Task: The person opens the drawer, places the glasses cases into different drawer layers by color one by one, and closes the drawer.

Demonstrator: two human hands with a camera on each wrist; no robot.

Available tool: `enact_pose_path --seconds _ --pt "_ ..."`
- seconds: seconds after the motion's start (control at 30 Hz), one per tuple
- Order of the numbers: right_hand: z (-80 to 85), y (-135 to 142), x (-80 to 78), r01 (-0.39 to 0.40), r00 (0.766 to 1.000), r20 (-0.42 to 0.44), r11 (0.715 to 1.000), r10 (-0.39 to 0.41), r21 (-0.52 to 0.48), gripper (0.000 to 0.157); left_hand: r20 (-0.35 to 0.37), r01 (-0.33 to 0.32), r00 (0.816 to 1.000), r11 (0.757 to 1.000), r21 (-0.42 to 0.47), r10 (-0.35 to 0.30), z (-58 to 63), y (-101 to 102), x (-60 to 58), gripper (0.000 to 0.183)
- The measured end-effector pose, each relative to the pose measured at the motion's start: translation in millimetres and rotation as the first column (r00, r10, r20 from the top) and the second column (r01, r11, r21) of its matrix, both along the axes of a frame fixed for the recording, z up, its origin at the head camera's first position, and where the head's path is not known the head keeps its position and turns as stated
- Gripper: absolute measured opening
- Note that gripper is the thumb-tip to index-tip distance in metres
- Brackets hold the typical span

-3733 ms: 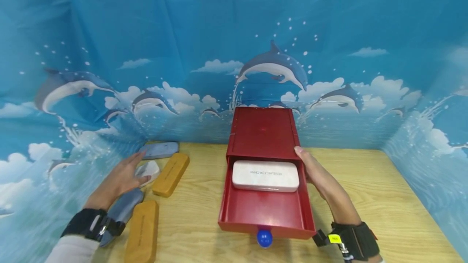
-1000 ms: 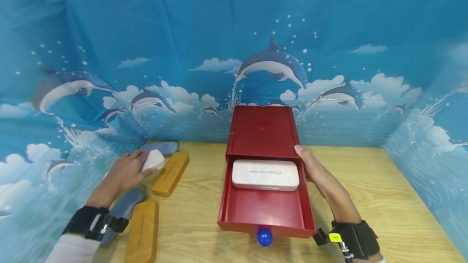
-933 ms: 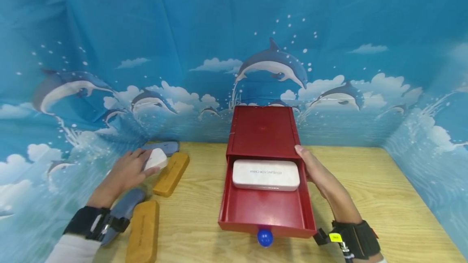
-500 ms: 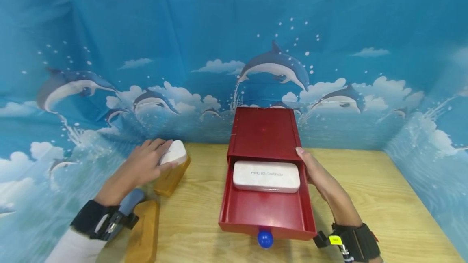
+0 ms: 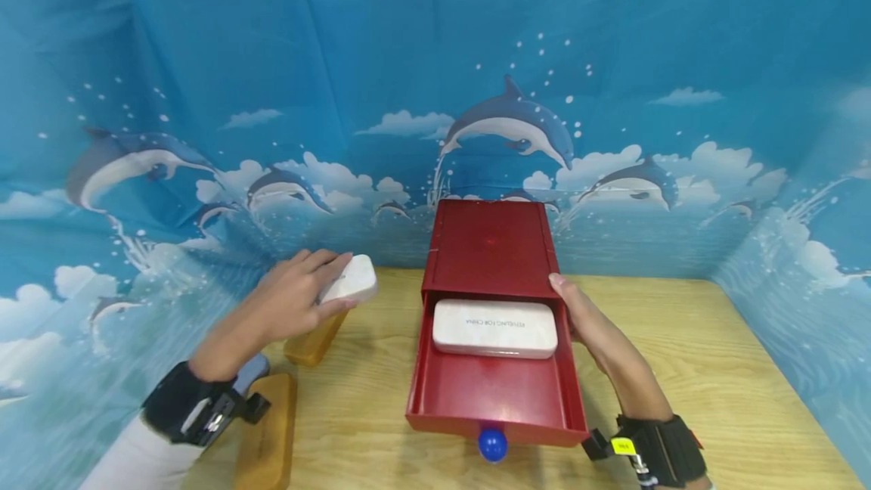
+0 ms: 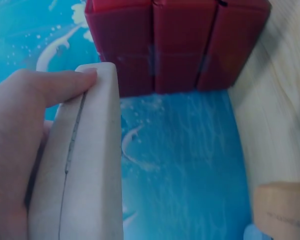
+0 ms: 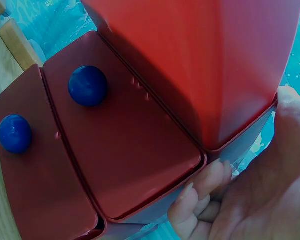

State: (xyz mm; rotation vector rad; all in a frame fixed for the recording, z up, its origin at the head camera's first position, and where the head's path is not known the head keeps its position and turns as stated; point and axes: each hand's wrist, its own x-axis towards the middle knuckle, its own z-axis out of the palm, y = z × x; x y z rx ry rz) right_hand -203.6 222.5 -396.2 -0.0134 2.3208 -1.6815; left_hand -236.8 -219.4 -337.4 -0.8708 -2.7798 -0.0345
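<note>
Head view first: what does the left hand (image 5: pixel 289 301) have in its grasp?

It pinches a white case (image 5: pixel 359 277) between the thumb on the near side and the fingers across the far side. Much of the case lies under the fingers, and its bare end sticks out past the fingertips, toward the drawers.

Does the left wrist view agree?

Yes. There the thumb (image 6: pixel 65 86) lies near the end of the case, its tip by the seam, and the case is held up off the table (image 5: pixel 367 414).

What is just below that hand?

One yellow case (image 5: pixel 311 345), partly covered by the hand. Nearer the wrist are a blue-grey case (image 5: pixel 252 371), mostly hidden, and a second yellow case (image 5: pixel 265 429).

And the right hand (image 5: pixel 592 316)?

It grips the red drawer unit (image 5: pixel 493 244), well apart from the held case. Its thumb is on the front edge, and the right wrist view shows the fingers (image 7: pixel 182 205) curled against the side.

How do the drawers stand?

The top drawer (image 5: pixel 493 399) is open, with a blue knob (image 5: pixel 493 445) on its front. Inside, toward the back, lies a lettered white box (image 5: pixel 494 328). Two lower drawers (image 7: pixel 135 145) are closed.

Beyond all that?

A dolphin backdrop (image 5: pixel 381 44) behind the table.
</note>
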Motion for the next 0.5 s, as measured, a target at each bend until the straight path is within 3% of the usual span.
enact_pose_path --seconds 0.5 --pt "-1.0 0 0.6 -0.007 1.0 -0.025 1.0 0.006 -0.028 0.077 0.03 0.083 0.996 0.995 0.061 -0.085 15.0 27 8.7 0.073"
